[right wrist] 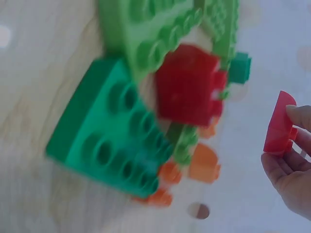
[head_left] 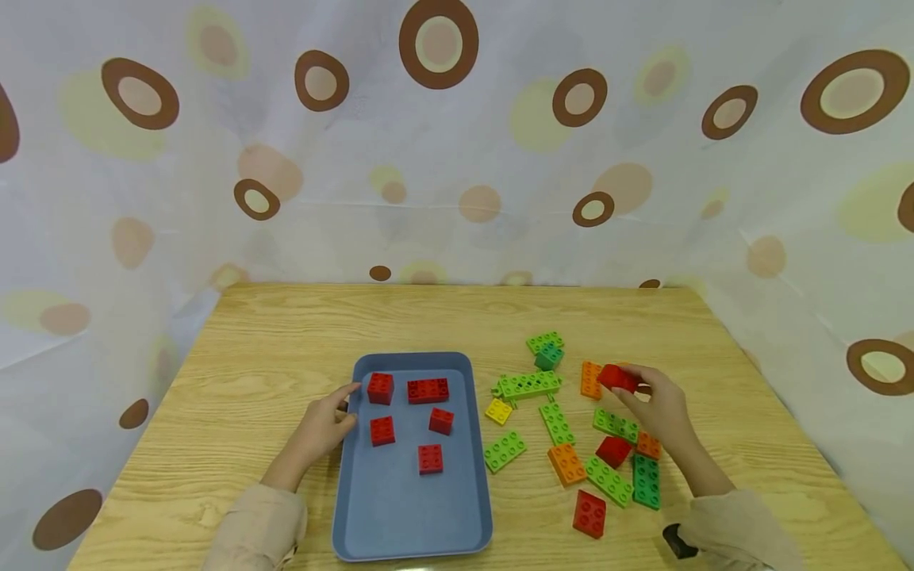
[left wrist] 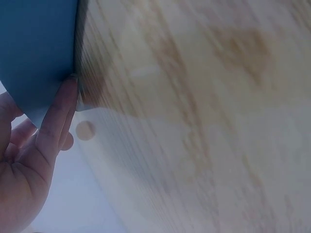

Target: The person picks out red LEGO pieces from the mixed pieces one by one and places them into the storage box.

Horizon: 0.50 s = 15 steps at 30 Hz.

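My right hand [head_left: 660, 403] pinches a red toy brick [head_left: 617, 378] between thumb and fingers, above the loose bricks. In the right wrist view the held brick [right wrist: 279, 127] shows a sloped side and studs. My left hand [head_left: 323, 428] is at the left rim of a blue-grey tray [head_left: 400, 523], its fairly straight fingers [left wrist: 59, 107] against the tray's outer wall in the left wrist view. Inside the tray lie several red bricks, among them a tall one [head_left: 380, 388] and a long one [head_left: 428, 390].
Right of the tray lie scattered bricks: a yellow one [head_left: 498, 411], light green plates [head_left: 505, 452], a dark green brick [head_left: 646, 481], an orange one [head_left: 567, 464], a red sloped one [head_left: 614, 451] and a red one [head_left: 589, 514]. A patterned cloth [head_left: 478, 159] hangs behind the wooden table [head_left: 286, 317].
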### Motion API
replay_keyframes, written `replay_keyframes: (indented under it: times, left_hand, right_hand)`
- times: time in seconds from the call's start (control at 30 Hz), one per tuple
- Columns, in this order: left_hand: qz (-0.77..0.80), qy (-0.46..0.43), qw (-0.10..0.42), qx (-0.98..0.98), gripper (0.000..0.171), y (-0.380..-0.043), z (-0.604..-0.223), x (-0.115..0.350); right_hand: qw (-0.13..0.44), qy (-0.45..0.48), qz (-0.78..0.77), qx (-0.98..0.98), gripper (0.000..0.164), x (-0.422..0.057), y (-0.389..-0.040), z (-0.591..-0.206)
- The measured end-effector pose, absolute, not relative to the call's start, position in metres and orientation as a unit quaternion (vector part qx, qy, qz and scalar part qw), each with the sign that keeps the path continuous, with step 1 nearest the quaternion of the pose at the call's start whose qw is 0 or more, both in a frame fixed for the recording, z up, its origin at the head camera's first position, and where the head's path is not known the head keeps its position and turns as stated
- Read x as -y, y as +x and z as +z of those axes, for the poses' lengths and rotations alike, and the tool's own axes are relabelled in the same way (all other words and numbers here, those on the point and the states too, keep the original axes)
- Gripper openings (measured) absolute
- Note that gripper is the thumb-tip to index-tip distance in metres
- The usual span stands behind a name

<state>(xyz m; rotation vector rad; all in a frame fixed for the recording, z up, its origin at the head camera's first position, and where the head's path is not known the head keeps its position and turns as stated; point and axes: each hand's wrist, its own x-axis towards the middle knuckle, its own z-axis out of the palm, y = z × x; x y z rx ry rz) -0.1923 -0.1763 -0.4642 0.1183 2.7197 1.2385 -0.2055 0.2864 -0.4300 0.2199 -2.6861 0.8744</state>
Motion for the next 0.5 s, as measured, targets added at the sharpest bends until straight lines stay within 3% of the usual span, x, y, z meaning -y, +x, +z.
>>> replay_keyframes:
  times: [0.23,0.5]
  left_hand:
    - [0.414,0.037,0.077,-0.906,0.050,-0.192,-0.464,0.176]
    - [0.413,0.038,0.077,-0.906,0.051,-0.193,-0.463,0.176]
  right_hand:
    - [0.151,0.113,0.337,0.922,0.036,-0.250,-0.203,-0.415]
    - [0.095,0.162,0.360,0.914,0.037,-0.206,-0.201,-0.419]
